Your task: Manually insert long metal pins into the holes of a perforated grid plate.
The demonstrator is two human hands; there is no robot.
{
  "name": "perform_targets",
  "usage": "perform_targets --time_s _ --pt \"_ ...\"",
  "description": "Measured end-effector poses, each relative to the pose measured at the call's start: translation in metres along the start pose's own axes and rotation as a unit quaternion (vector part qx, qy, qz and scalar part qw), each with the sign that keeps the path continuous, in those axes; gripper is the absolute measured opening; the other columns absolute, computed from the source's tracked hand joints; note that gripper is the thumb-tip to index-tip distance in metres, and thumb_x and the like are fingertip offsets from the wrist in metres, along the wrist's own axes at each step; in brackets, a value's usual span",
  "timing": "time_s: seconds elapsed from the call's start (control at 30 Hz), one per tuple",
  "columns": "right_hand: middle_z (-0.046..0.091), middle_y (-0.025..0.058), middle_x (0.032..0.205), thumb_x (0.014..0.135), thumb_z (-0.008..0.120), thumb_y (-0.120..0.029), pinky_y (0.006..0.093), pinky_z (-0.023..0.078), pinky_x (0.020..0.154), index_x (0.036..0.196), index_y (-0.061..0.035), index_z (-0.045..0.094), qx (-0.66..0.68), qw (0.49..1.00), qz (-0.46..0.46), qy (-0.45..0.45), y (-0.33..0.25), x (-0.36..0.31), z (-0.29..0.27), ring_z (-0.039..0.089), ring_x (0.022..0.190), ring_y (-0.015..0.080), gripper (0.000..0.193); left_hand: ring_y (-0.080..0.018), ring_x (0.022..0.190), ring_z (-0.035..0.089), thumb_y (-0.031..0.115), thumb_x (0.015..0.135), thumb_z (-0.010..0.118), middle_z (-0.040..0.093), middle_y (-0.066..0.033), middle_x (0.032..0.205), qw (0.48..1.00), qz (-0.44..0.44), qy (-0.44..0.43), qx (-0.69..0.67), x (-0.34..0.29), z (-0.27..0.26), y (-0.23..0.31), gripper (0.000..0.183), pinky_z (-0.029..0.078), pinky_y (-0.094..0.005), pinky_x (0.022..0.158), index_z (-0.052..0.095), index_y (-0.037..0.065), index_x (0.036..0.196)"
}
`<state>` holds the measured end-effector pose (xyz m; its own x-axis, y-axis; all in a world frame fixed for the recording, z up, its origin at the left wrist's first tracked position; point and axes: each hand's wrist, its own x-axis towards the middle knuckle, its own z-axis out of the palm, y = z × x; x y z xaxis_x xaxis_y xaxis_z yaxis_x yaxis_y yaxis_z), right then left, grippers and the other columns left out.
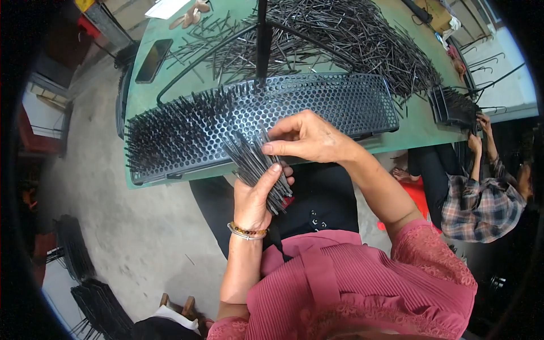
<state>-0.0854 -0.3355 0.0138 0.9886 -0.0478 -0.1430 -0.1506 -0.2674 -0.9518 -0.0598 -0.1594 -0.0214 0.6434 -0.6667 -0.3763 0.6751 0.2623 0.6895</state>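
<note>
A bundle of thin black rods is gripped in my left hand, its thumb laid across them. The rods slant, with their upper ends fanned out. My right hand is closed at the upper right of the bundle, thumb and forefinger pinching rods there; how many is hidden. Just beyond both hands lies a long, curved, perforated black panel. Upright rods crowd the holes in its left part, while the holes toward the right hold none.
A big heap of loose black rods covers the back of the green table. A black post with bent side bars rises behind the panel. A phone lies at left. On the right, another person's hands touch a similar rod-filled panel.
</note>
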Motion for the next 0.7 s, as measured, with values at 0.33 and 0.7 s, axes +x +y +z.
perform_targets --time_s 0.33,0.7 --pt "0.062 0.0008 0.075 0.083 0.067 -0.017 0.0203 0.043 0.055 0.092 0.0030 0.065 0.144 0.988 0.047 0.006 0.015 -0.009 -0.002 0.055 0.065 0.0045 0.022 -0.0236 0.089 0.065 0.005 0.087 0.057 0.062 -0.0135 0.102 1.000 -0.019 0.018 0.009 -0.004 0.011 -0.006 0.031 0.057 -0.0348 0.074 0.052 -0.004 0.116" --pt "0.065 0.0036 0.073 0.079 0.071 -0.020 0.0209 0.045 0.052 0.094 0.0050 0.067 0.182 0.983 0.021 0.029 0.016 -0.015 -0.018 0.054 0.060 0.0055 0.029 -0.0216 0.080 0.066 0.005 0.087 0.059 0.064 -0.0116 0.092 0.993 -0.018 0.028 0.114 0.005 0.026 -0.001 0.022 0.057 -0.0311 0.065 0.056 -0.004 0.106"
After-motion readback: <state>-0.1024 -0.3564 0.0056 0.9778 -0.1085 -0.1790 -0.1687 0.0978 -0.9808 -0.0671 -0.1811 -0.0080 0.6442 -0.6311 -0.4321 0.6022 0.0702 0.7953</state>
